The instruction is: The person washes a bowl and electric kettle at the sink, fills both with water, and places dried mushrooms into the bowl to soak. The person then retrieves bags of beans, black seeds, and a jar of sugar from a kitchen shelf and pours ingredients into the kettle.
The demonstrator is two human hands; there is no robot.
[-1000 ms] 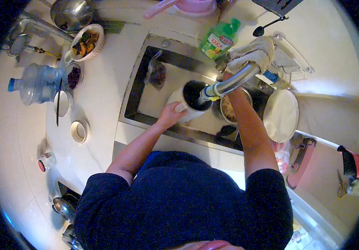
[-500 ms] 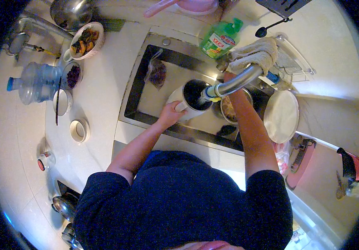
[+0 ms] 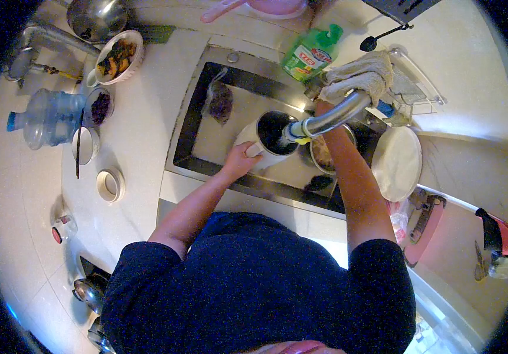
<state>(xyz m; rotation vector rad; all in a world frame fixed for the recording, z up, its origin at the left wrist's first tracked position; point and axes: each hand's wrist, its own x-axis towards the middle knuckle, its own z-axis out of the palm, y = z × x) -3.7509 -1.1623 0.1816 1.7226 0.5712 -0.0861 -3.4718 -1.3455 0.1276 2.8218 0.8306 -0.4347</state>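
Observation:
My left hand [image 3: 239, 160] is closed around the handle of a white jug [image 3: 273, 159] with a dark inside, held tilted over the sink [image 3: 203, 144]. The end of the faucet [image 3: 337, 115] points into the jug's mouth, and a pale stream shows at its tip. My right arm reaches past the faucet's far side toward its base. Only a bit of my right hand [image 3: 323, 108] shows there; the fingers are hidden behind the faucet and the draped towel [image 3: 357, 76]. Beneath my right forearm a round metal bowl [image 3: 323, 156] with brownish contents sits in the sink.
A bag of dark purple pieces [image 3: 219, 103] lies in the sink. Behind it stands a green soap bottle [image 3: 310, 56]. Left on the counter are a food bowl [image 3: 131, 71], a white bowl [image 3: 87, 147] with chopsticks and a water jug [image 3: 56, 118]. A white oval board [image 3: 397, 165] is at right.
The view has shifted slightly, so the counter items sit a little further left. Both hands, the jug and the faucet keep nearly the same places relative to one another.

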